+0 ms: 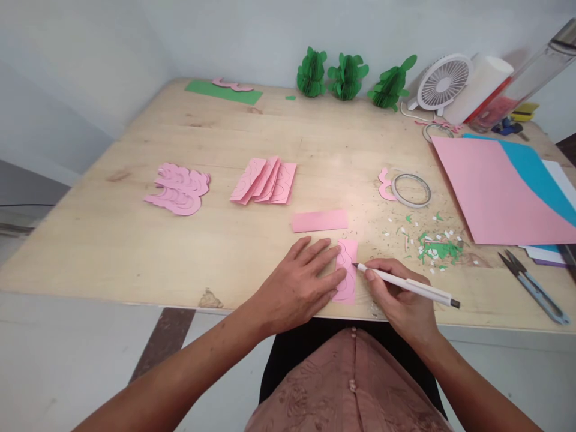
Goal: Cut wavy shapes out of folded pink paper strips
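pink strip (349, 293) with curved pencil-like lines lay upright to the person on the wooden table (112, 252), close to its near edge. the left hand (299, 285) rested flat across its left side, fingers slightly apart, fingertips on the paper. the right hand (407, 309) had thumb and fingers clamped on a white pen (418, 289), its tip at the strip's right edge. a plain pink piece (320, 221) lay just beyond. the strip was narrow and only partly covered, so light pressure from the left fingers could have let it twist, bending the line; with the tip so near the edge, a small slip could have marked the table.
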Action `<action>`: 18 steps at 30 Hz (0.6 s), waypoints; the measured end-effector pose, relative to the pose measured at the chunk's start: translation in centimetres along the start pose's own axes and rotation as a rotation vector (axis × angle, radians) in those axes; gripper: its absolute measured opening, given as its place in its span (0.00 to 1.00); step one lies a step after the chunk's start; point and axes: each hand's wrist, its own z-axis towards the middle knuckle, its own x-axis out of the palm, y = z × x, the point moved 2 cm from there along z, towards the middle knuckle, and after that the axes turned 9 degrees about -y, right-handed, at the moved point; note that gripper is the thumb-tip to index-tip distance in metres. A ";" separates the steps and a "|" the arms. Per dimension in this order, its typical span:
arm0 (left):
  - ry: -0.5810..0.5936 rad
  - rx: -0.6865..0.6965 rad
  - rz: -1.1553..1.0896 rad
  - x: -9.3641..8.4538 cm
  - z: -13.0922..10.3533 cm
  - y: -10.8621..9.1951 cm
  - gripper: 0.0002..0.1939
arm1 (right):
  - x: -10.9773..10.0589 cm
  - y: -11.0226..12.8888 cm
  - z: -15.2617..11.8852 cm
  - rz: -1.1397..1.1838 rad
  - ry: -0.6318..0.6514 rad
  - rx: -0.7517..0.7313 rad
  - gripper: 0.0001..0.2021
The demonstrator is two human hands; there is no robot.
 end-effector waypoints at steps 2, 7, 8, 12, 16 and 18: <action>-0.004 0.002 0.000 0.0 0.0 0.0 0.13 | 0.0 0.0 0.0 -0.005 0.002 -0.003 0.06; -0.005 0.011 -0.001 0.0 0.0 0.0 0.13 | -0.1 0.0 0.0 -0.008 0.012 -0.007 0.05; -0.001 0.010 0.000 0.0 0.0 0.0 0.13 | -0.1 0.0 0.0 -0.008 0.011 -0.007 0.05; 0.013 0.004 0.001 0.0 0.0 0.0 0.13 | -0.1 0.1 0.0 -0.006 0.012 -0.020 0.05; 0.010 0.005 0.003 -0.1 0.0 0.0 0.14 | -0.1 0.1 0.0 -0.014 0.017 -0.018 0.06; 0.009 0.005 0.006 -0.1 0.0 0.0 0.14 | -0.1 0.1 0.0 -0.018 0.018 -0.018 0.06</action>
